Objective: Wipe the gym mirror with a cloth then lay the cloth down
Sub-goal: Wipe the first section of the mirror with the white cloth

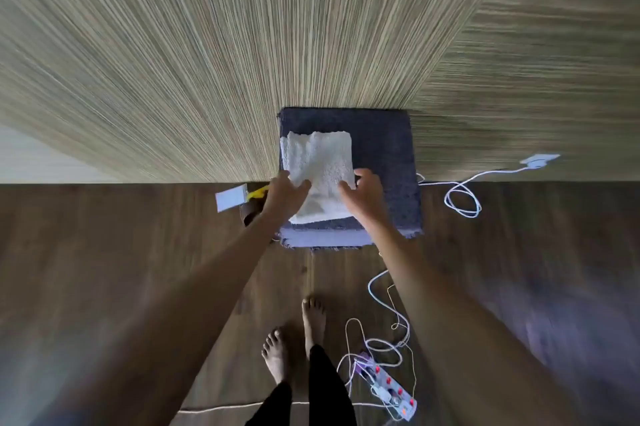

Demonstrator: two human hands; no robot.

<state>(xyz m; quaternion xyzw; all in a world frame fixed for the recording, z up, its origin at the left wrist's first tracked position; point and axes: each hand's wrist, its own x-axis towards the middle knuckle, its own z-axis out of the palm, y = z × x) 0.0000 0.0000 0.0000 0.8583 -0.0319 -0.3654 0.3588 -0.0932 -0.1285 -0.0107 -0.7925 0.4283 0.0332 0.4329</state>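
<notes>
A folded white cloth (320,165) lies on a square stool topped with dark grey carpet (384,155), which stands against a striped wood-grain wall. My left hand (282,195) holds the cloth's near left edge, thumb on top. My right hand (365,193) has curled fingers on the cloth's near right edge. Both hands sit over the cloth's near half and hide part of it. No mirror is in view.
A white card and a yellow-handled tool (239,197) lie left of the stool by the wall. A white cable (462,198) loops on the dark wood floor towards a wall plug (538,160). A power strip (388,391) with tangled cords lies beside my bare feet (277,356).
</notes>
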